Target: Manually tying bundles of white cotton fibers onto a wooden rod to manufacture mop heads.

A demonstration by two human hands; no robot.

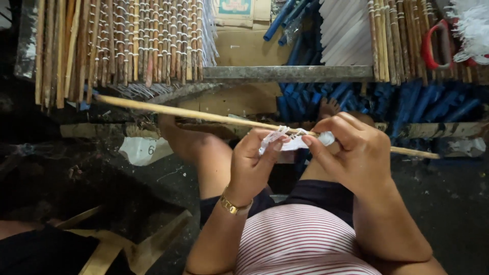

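Much of the scene is cut off or lost in shadow. The person's forearms run out of the bottom edge, and only a striped top [300, 239] and dark shorts show of the body. The lower left is very dark: a black shape and some pale wooden slats [109, 249] sit there, too dim to tell what they are. A white scrap [145, 150] on the floor lies half hidden behind the knee.

The left hand [254, 163], a gold bracelet [232, 205] at its wrist, is closed narrowly, thumb and fingers pinching a bit of white string or fibre [285, 140]. The right hand [351, 153] curls around the same white material and the thin bamboo stick [204, 116] — its fingers cover the spot, so exactly how the string sits on the stick cannot be made out. The stick runs from upper left to lower right, just above the knees, passing through both hands and jutting out beyond the right one.

Above, a panel of bamboo sticks bound with white string [127, 40] hangs over a metal rail [285, 74]; its top is cropped. To the right are blue tubes [407, 102], white strips [346, 30] and red-handled scissors [438, 43], partly behind more sticks. A cardboard box [244, 30] stands behind; what is in it is not visible.
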